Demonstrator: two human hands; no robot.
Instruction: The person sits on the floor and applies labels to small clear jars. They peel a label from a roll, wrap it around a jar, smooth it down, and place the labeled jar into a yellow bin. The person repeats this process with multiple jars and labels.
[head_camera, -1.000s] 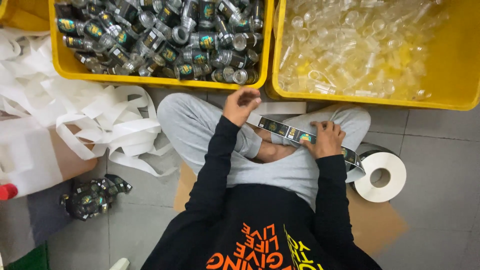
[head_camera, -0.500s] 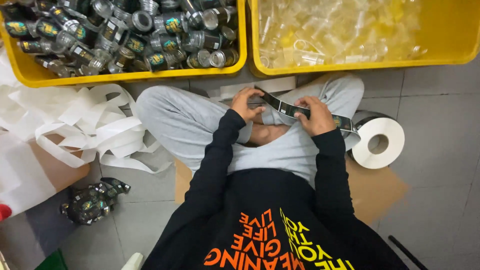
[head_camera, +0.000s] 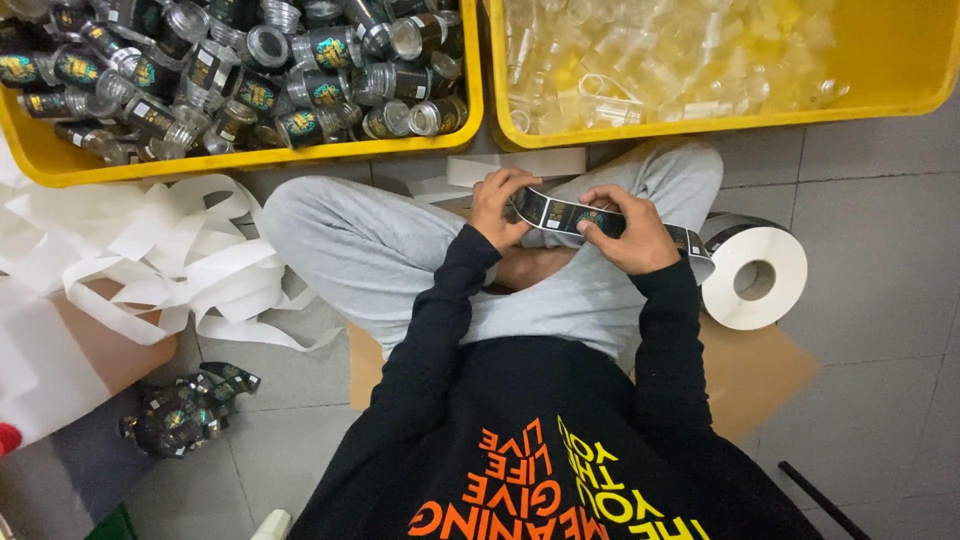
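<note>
I sit cross-legged on the floor in grey trousers and a black top. Both hands hold a strip of dark labels (head_camera: 562, 214) that runs off a label roll (head_camera: 755, 277) on the floor at my right. My left hand (head_camera: 498, 207) pinches the strip's free end. My right hand (head_camera: 628, 231) grips the strip a little further along, thumb on top. The strip is stretched between the two hands above my lap.
A yellow bin (head_camera: 250, 160) of labelled dark jars sits ahead on the left. Another yellow bin (head_camera: 700, 125) holds clear unlabelled jars. White backing paper (head_camera: 150, 255) lies heaped at my left. A clump of crumpled dark labels (head_camera: 185, 410) lies on the tile floor. Cardboard (head_camera: 755, 370) is under me.
My left hand came down from near the bins to the strip's end. Both hands now hold the label strip close together in front of my lap.
</note>
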